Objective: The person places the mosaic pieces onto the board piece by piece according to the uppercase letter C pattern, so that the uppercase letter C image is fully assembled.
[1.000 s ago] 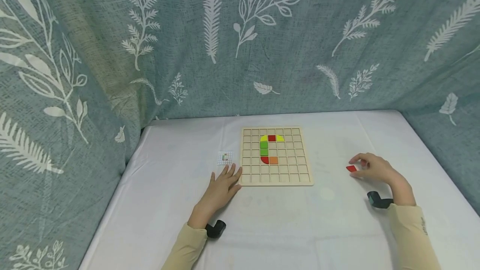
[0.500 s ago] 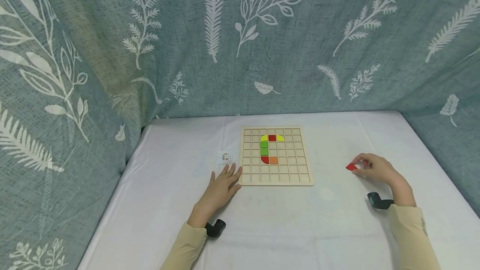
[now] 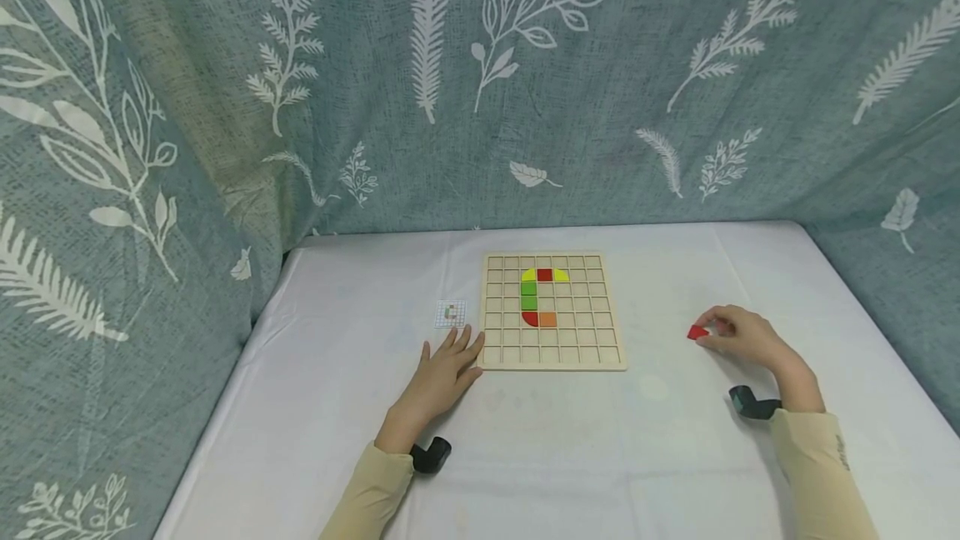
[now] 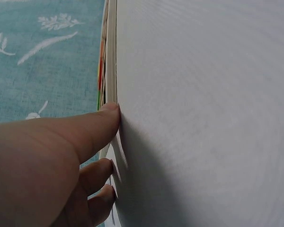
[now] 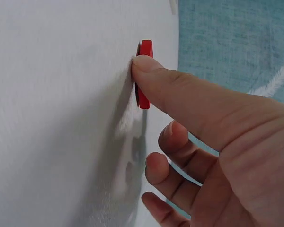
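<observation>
My right hand [image 3: 744,335] pinches a small flat red tile [image 3: 697,332] low over the white table, to the right of the board. In the right wrist view the red tile [image 5: 146,98] is seen edge-on behind the thumb, with the other fingers loosely bent below; the index finger is hidden. My left hand [image 3: 438,373] lies with fingers spread at the lower left corner of the wooden grid board [image 3: 551,357]. The left wrist view has its thumb [image 4: 97,127] against the board's edge. Coloured tiles on the board form a C-like shape, yellow, red, green and orange.
A small printed grid card [image 3: 451,314] with a similar coloured pattern lies left of the board, just beyond the left fingertips. A blue-green leaf-patterned curtain [image 3: 480,165] hangs behind and beside the white-covered table [image 3: 570,457]. Each wrist wears a black device [image 3: 432,456].
The red tile has turned between the right fingers, and the right hand has shifted slightly left with it. The left hand stays in place at the board.
</observation>
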### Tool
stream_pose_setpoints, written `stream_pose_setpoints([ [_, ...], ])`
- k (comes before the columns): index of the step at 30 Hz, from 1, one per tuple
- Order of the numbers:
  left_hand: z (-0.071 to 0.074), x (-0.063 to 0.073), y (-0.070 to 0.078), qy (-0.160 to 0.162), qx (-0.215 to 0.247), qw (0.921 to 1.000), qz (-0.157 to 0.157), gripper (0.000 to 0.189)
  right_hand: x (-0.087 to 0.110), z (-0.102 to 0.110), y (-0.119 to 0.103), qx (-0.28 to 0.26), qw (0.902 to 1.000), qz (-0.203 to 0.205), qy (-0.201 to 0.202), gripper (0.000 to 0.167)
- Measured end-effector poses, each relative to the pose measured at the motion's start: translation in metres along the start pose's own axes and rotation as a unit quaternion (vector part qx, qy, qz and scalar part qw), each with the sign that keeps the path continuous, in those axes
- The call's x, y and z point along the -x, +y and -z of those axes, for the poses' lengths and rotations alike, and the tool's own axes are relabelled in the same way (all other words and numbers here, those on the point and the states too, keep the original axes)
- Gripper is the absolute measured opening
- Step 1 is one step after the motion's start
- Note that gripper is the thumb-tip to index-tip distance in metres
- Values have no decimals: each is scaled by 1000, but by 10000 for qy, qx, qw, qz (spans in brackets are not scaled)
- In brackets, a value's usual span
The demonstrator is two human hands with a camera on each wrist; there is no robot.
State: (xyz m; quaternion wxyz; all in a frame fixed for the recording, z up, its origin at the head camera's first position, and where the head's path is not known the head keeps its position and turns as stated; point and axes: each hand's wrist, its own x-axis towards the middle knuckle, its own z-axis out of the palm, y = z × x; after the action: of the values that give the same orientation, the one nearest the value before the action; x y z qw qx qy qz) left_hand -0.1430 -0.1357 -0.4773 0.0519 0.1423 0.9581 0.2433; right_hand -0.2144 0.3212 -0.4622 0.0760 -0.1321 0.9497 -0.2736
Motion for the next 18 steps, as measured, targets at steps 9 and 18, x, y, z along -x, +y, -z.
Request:
stream_pose_setpoints([
  [9,0,0,0,-16,-30,10000,-34,51,-5,-7,-8,0,9992,347,173,23],
  [18,0,0,0,-10,-5,10000,-14,51,-13,-15,-22,6,9976,554,427,18],
])
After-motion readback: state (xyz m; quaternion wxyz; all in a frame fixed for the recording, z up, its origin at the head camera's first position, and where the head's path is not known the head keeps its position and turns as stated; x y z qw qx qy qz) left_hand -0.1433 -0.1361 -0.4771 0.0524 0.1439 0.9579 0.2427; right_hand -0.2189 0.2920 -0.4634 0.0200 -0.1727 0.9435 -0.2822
